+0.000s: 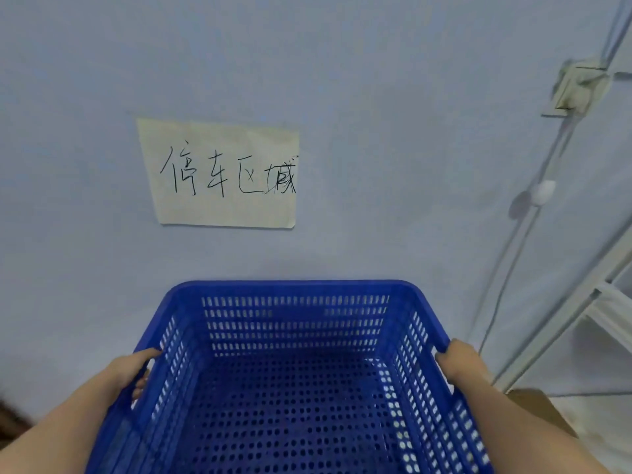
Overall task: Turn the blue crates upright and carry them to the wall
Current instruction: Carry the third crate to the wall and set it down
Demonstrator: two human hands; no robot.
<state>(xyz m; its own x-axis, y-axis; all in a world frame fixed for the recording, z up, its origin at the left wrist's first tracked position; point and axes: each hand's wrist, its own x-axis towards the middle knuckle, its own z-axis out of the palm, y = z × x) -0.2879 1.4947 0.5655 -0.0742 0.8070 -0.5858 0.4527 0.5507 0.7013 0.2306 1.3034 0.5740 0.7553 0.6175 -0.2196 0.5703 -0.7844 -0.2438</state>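
Note:
A blue perforated plastic crate (290,289) fills the lower middle of the head view, upright with its open top toward me and nothing inside it. My left hand (135,369) grips its left rim, fingers curled through the side. My right hand (458,364) grips the right rim. The crate's far edge is close to the pale blue wall (376,131); its near end runs out of the frame.
A handwritten paper sign (225,172) is stuck on the wall above the crate. At the right, a white cable with an inline switch (542,191) hangs from a wall box (578,87), beside a white metal rack (588,302). A cardboard box (537,410) sits low right.

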